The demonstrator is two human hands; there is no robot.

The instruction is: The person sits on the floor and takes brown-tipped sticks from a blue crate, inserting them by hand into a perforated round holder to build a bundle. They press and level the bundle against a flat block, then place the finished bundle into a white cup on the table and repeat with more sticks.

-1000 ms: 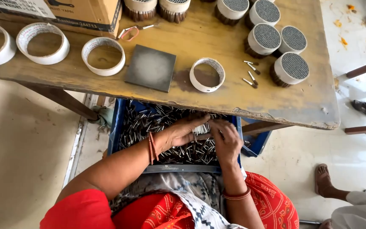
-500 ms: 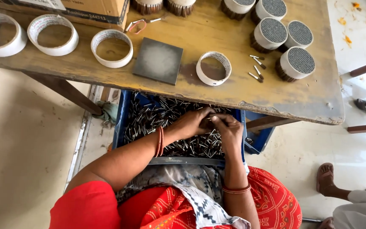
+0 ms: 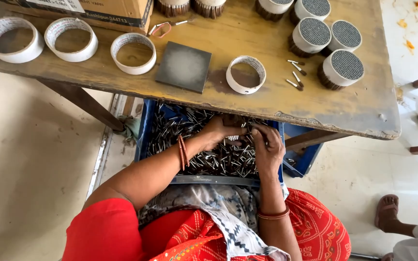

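A blue crate [image 3: 144,130] sits on my lap under the wooden table's front edge, full of small dark sticks with silvery tips [image 3: 218,162]. My left hand [image 3: 218,131] reaches into the pile, fingers curled around a bunch of the sticks. My right hand [image 3: 267,145] is beside it, fingers bent over the same bunch, touching the left fingertips. An empty white ring [image 3: 246,74] stands on the table just above the hands, next to a dark grey square plate [image 3: 183,65].
The wooden table [image 3: 354,106] carries three more empty white rings [image 3: 132,53], several rings packed with sticks [image 3: 342,68], a few loose sticks [image 3: 295,75], a cardboard box [image 3: 97,9]. Another person's sandalled foot [image 3: 388,212] is at the lower right.
The view has shifted slightly, so the table appears lower and further right. Both hands stay in the crate, gathering sticks, with the left hand now a little further right.
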